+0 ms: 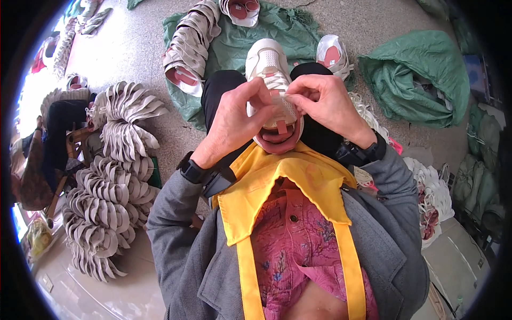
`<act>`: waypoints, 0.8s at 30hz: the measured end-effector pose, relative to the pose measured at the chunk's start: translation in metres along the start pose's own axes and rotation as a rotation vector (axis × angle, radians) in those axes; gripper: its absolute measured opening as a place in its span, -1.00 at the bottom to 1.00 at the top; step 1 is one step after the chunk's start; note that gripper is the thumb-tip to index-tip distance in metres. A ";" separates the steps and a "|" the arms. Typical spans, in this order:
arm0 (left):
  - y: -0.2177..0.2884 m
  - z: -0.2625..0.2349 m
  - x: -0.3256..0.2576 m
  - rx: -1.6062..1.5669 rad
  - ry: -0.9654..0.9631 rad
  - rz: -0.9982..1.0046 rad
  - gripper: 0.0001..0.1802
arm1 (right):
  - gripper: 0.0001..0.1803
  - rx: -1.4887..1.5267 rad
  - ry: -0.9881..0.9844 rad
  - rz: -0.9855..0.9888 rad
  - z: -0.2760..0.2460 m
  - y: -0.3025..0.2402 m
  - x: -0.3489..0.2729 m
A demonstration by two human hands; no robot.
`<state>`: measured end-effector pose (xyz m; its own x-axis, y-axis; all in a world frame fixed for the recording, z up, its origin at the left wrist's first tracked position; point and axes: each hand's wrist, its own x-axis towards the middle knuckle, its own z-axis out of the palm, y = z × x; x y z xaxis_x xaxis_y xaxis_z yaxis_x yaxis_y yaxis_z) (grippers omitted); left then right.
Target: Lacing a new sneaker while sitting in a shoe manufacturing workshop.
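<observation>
A white sneaker [266,60] with a pink lining rests between my knees, its toe pointing away from me. White shoelace [276,81] crosses the front of its tongue in several rows. My right hand [326,104] pinches the shoelace between thumb and forefinger at the right eyelet edge. On the opposite side, my left hand [239,116] is closed with thumb and forefinger close together beside the tongue; what lies between them is too small to make out. A pink tab [281,127] shows near the shoe's opening.
Stacked white shoe uppers [189,40] and a single upper [332,52] lie on a green sheet [234,48]. More stacked pieces [109,202] fill the left. At right are a green sack [418,74] and bundled white laces [368,112]. Another person [40,154] sits far left.
</observation>
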<state>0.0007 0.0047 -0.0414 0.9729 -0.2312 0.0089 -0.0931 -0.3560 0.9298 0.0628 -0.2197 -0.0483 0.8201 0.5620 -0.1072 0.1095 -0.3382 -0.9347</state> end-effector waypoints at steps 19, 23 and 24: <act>0.004 0.008 -0.011 0.348 -0.099 0.466 -0.83 | -0.90 -0.414 0.100 -0.150 0.011 -0.013 0.001; 0.002 0.008 -0.016 0.312 -0.069 0.469 -0.84 | -0.91 -0.435 0.092 -0.132 0.012 -0.016 0.001; 0.002 0.008 -0.016 0.303 -0.056 0.476 -0.85 | -0.91 -0.431 0.090 -0.126 0.012 -0.015 0.002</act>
<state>-0.0169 0.0001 -0.0428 0.7969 -0.4744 0.3741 -0.5832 -0.4428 0.6810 0.0555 -0.2045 -0.0382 0.8288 0.5576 0.0462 0.4198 -0.5652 -0.7101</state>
